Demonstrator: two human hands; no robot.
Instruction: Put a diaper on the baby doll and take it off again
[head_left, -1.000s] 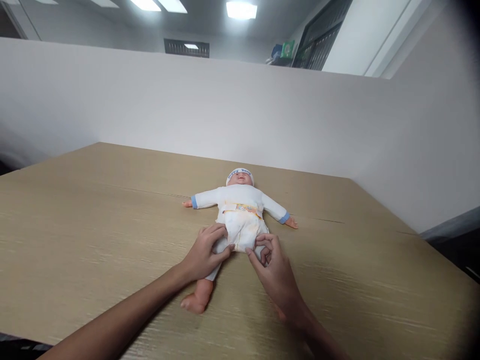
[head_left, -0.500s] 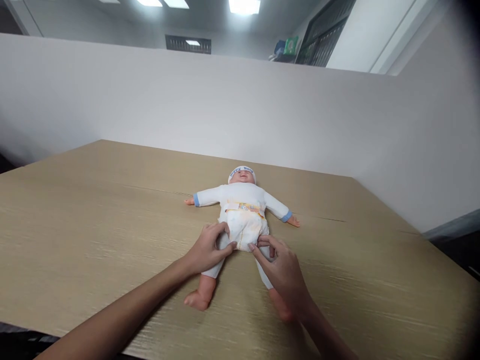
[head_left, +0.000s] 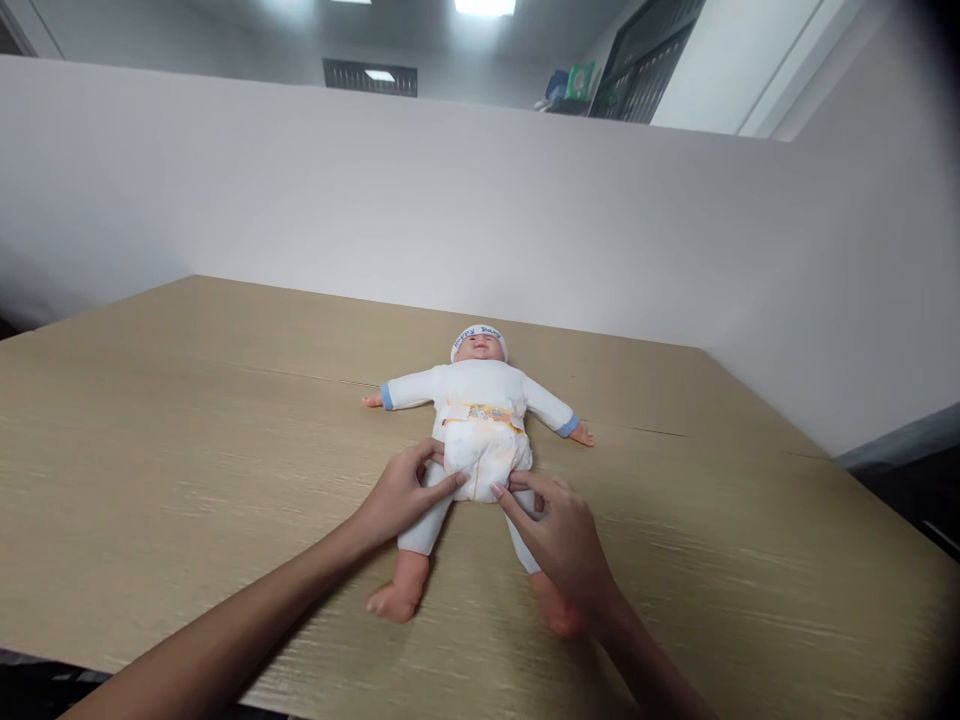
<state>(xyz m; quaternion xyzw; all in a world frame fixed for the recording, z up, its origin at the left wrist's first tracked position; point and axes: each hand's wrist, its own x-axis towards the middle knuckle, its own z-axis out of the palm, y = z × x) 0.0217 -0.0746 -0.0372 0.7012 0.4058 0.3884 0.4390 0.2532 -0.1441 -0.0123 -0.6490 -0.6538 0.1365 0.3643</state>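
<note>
A baby doll [head_left: 480, 378] in white clothes with blue cuffs lies on its back, its head away from me and its legs spread toward me. Around its hips, over the clothes, is a white diaper [head_left: 484, 455] with a colourful printed waistband. My left hand [head_left: 405, 490] grips the diaper's edge at the left leg opening, thumb on the front and fingers at the side. At the right leg opening, my right hand [head_left: 559, 525] pinches the other edge between thumb and fingers. This hand and forearm partly cover the doll's right-side leg.
The doll lies on a wide wood-grain table [head_left: 225, 420]. A pale partition wall [head_left: 375, 190] rises behind the table's far edge and along the right. Beyond it are ceiling lights and a green package [head_left: 579, 82].
My left hand has shifted slightly outward and up along the diaper's leg edge. The right hand stays nearly in place. The whole view has moved a little.
</note>
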